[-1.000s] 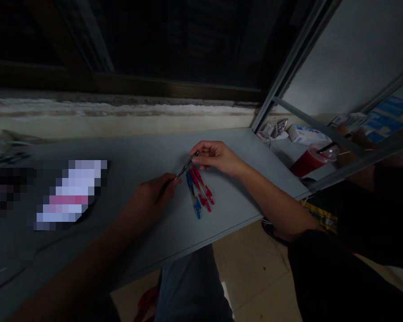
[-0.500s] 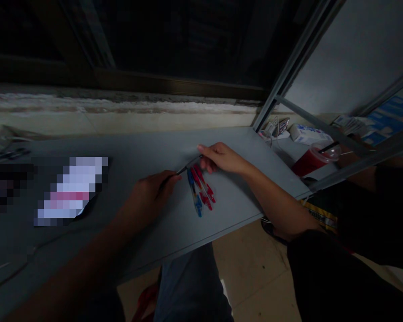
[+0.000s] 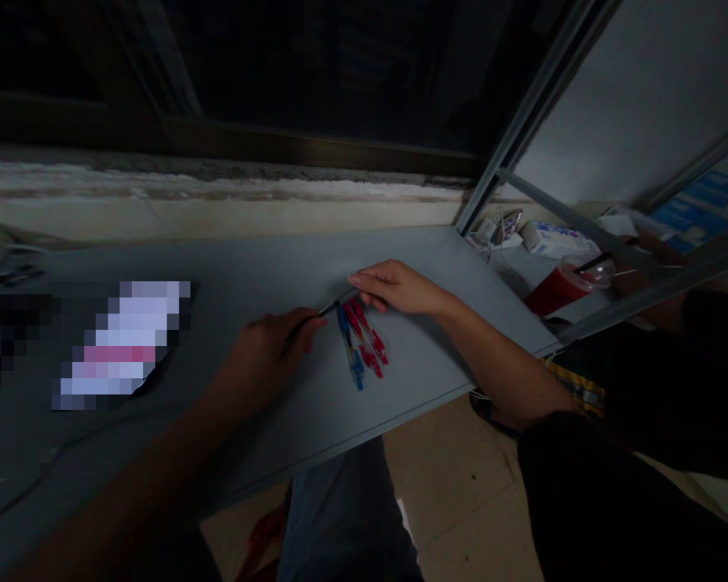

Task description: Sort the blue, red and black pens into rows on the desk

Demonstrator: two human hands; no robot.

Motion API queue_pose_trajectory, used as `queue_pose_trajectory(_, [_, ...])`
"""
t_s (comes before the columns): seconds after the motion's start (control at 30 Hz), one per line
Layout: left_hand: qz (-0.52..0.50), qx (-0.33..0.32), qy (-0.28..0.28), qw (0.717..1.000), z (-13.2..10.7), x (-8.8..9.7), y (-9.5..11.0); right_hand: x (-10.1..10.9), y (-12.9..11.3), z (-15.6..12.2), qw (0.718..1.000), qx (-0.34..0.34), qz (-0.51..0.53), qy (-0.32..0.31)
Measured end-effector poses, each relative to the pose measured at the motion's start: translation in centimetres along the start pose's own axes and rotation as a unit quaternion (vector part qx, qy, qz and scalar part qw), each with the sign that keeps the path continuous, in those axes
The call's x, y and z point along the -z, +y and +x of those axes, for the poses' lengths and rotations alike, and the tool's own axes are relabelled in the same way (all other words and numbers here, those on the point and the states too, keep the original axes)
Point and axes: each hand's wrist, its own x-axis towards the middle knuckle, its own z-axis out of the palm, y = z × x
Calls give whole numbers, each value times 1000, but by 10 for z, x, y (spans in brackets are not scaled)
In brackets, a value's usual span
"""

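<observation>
A dark pen [image 3: 326,309] slants between my hands above the grey desk. My left hand [image 3: 279,339] is closed around its lower, black part. At its upper end, the thumb and fingers of my right hand [image 3: 381,284] pinch the thin tip. Whether that tip is a separate piece is too dark to tell. Just below my right hand, a blue pen [image 3: 352,353] lies on the desktop beside two red pens [image 3: 370,343]. They sit close together, with clear barrels.
A blurred-out lit screen [image 3: 127,339] is at the left of the desk [image 3: 315,436]. Past the metal frame [image 3: 503,162] on the right stand a cup of red drink [image 3: 555,287] and a white box [image 3: 555,238]. Another person's arm [image 3: 643,283] shows there.
My right thumb has come down and my right hand has shifted slightly left along the dark pen. My left hand stays nearly in place. The pens on the desk lie as before.
</observation>
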Motion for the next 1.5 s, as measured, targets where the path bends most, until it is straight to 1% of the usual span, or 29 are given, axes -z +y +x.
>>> queue_pose_trajectory(0.13, [95,-74,33,992,-2,-1,-3,-1,1,-1,999,-46,7,0])
queue_pose_trajectory(0.2, [136,-95,47,985,-4,-2,-2,-2,1,-1,998,-61,30,1])
queue_pose_trajectory(0.27, [146,-105,52,982,-6,-2,0,-2,0,-1,996,-73,50,5])
queue_pose_trajectory(0.33, [126,-108,46,985,-8,-3,3,-3,-1,-1,994,-83,65,22])
queue_pose_trajectory(0.4, [83,-125,12,989,-10,-4,7,-5,-1,0,991,-94,76,51])
queue_pose_trajectory(0.47, [37,-167,-46,984,-13,-5,11,-6,-2,1,989,-103,80,76])
queue_pose_trajectory(0.53, [-1,-217,-100,971,-14,-6,14,-8,-2,2,988,-107,76,79])
queue_pose_trajectory(0.6, [-26,-243,-128,961,-14,-7,17,-9,-2,1,990,-106,65,65])
queue_pose_trajectory(0.73, [-63,-244,-146,956,-14,-5,19,-13,-3,0,994,-90,40,36])
queue_pose_trajectory(0.87, [-72,-241,-143,957,-13,-6,17,-14,-4,0,997,-72,25,34])
queue_pose_trajectory(1.07, [-107,-230,-136,958,-13,-10,15,-16,-4,1,997,-59,50,19])
queue_pose_trajectory(1.23, [-102,-204,-144,963,-13,-12,11,-17,-1,1,997,-47,54,5])
queue_pose_trajectory(1.4, [-111,-174,-163,965,-16,-17,8,-18,-5,-3,1000,-12,-6,-13])
queue_pose_trajectory(1.5, [-95,-185,-147,967,-15,-18,8,-18,-8,-5,999,18,-49,2])
